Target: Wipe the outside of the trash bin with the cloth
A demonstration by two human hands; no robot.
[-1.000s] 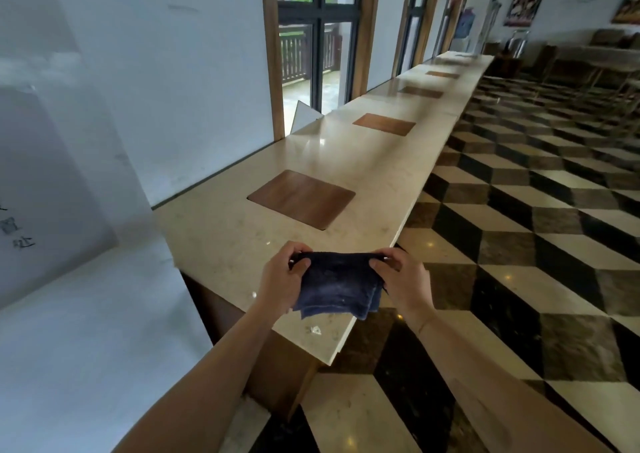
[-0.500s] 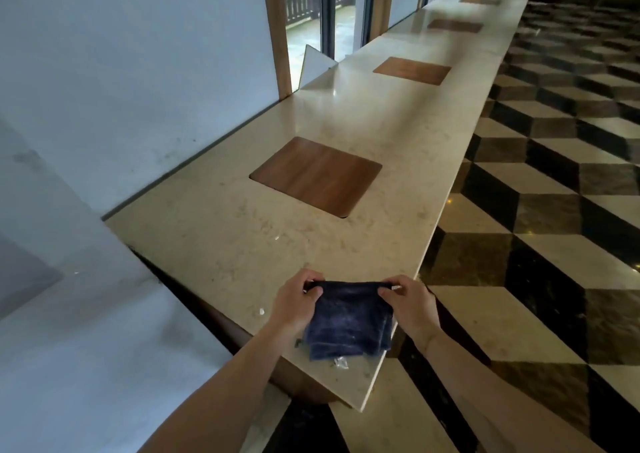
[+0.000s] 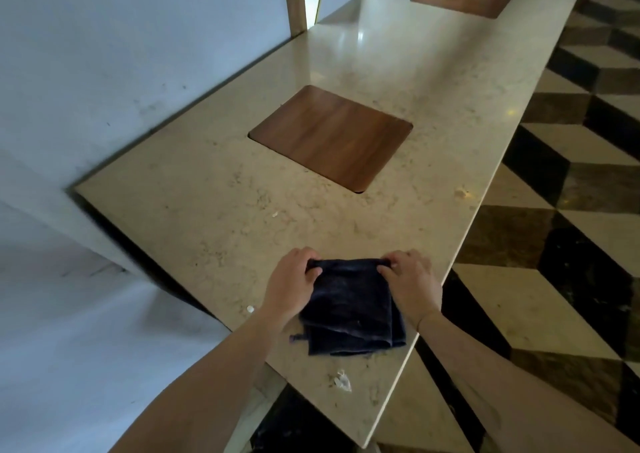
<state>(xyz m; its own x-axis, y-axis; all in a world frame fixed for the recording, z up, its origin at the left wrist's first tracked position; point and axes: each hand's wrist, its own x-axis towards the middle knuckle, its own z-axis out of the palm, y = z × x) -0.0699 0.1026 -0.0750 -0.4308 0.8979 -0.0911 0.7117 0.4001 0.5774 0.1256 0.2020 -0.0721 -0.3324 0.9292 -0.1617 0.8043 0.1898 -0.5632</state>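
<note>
left hand [image 3: 289,284] pinching far-left corner of cloth [image 3: 351,310] | right hand [image 3: 412,282] pinching far-right corner; cloth dark, folded, stretched between both hands, its near part lying on beige countertop [image 3: 214,210] | wooden inset panel [image 3: 330,137] beyond hands | white scrap [image 3: 343,381] nearer than cloth

Both bare forearms are stretched forward from the near edge, the left from the lower left and the right from the lower right, converging toward the middle. The left hand [image 3: 292,283] and the right hand [image 3: 411,283] are held side by side, backs turned up. The fingers of each are curled and pinched closed on a cloth [image 3: 351,308] held between them.
</note>
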